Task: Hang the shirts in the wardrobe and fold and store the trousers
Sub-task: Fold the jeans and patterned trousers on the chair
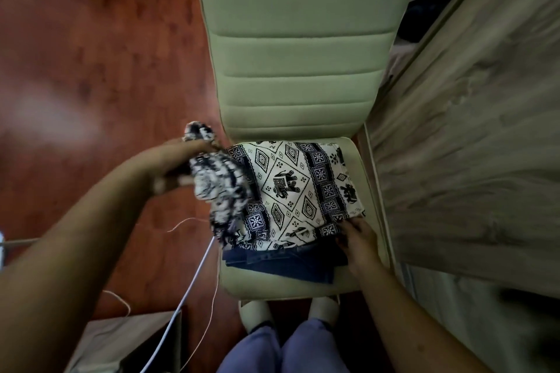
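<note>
White trousers with a black elephant and diamond print [295,191] lie folded on the seat of a pale green chair [295,70]. My left hand [178,169] is shut on a bunched end of this printed cloth, lifted at the seat's left edge and blurred. My right hand [359,241] rests at the near right corner of the printed trousers, fingers on the cloth; whether it grips is unclear. Under them lies a folded dark blue denim garment [288,263], showing at the seat's front.
A wood-grain wardrobe panel [472,145] stands close on the right of the chair. Red-brown wooden floor [106,54] spreads to the left. A white cable [194,278] hangs down by the seat's left front. My legs and pale slippers [257,312] are just below the seat.
</note>
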`<state>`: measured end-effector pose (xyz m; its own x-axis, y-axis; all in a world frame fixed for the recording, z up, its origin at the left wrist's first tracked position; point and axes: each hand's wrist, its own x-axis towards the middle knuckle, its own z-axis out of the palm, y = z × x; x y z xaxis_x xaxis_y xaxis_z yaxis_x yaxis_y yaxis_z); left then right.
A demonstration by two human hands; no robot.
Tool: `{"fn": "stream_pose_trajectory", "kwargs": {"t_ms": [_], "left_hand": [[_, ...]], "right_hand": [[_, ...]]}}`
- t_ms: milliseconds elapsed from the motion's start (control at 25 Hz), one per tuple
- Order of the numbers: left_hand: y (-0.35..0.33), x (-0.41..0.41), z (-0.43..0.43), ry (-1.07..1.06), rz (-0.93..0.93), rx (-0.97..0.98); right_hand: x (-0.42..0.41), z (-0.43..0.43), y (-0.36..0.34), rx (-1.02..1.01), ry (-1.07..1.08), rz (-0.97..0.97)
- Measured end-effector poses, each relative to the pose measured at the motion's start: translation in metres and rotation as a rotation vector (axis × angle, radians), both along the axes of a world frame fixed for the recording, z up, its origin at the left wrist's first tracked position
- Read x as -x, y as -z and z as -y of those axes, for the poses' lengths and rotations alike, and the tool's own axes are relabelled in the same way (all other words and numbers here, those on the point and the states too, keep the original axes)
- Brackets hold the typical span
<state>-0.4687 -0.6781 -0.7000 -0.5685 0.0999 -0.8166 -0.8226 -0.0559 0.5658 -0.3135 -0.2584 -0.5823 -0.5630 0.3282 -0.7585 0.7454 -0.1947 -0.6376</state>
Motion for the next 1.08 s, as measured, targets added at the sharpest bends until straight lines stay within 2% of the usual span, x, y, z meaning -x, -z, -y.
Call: {"fn": "stream_pose_trajectory", "kwargs": {"t_ms": [40, 80, 200, 240, 320, 400, 480, 520, 560, 600, 720, 800, 960, 1080], "left_hand": [[-0.133, -0.020, -0.096, -0.011, -0.128, -0.010], [-0.190, -0.035, -0.135, 0.006, -0.175, 0.002], [-0.223, -0.031, -0.204, 0.088, -0.191, -0.095], [-0.224, -0.030, -0.217, 0.107, -0.108, -0.100], [-0.211, -0.032, -0.226, 0.155, -0.072, -0.078], [-0.195, -0.040, -0.215, 0.038, -0.107, 0.011], [-0.166, -0.051, -0.188, -0.170, -0.188, 0.276], [-0.153, -0.059, -0.172, -0.199, -0.193, 0.443], [-0.141, -0.066, -0.159, -0.198, -0.150, 0.560], [-0.132, -0.075, -0.153, -0.189, -0.069, 0.590], [-0.133, -0.097, -0.169, -0.165, 0.148, 0.364], [-0.134, -0.104, -0.184, -0.124, 0.204, 0.254], [-0.131, -0.104, -0.192, -0.103, 0.159, 0.269], [-0.138, -0.104, -0.188, -0.082, 0.107, 0.177]], "right_hand": [[0.000, -0.001, 0.001, 0.011, 0.002, 0.000], [-0.001, -0.002, 0.001, 0.026, 0.003, 0.004], [0.001, -0.006, 0.002, 0.074, -0.007, 0.012], [0.002, -0.009, 0.004, 0.076, -0.013, 0.024], [0.007, -0.018, 0.010, 0.054, -0.043, 0.064], [0.010, -0.025, 0.019, -0.053, -0.094, 0.093], [0.018, -0.032, 0.024, -0.198, -0.133, 0.075], [0.025, -0.034, 0.024, -0.268, -0.138, 0.054], [0.034, -0.036, 0.022, -0.314, -0.130, 0.033], [0.046, -0.037, 0.019, -0.328, -0.129, 0.018], [0.074, -0.033, 0.013, -0.225, -0.195, 0.007], [0.086, -0.027, 0.010, -0.169, -0.261, -0.009], [0.102, -0.018, 0.016, -0.217, -0.393, -0.003], [0.098, -0.015, 0.006, -0.166, -0.396, 0.033]]}}
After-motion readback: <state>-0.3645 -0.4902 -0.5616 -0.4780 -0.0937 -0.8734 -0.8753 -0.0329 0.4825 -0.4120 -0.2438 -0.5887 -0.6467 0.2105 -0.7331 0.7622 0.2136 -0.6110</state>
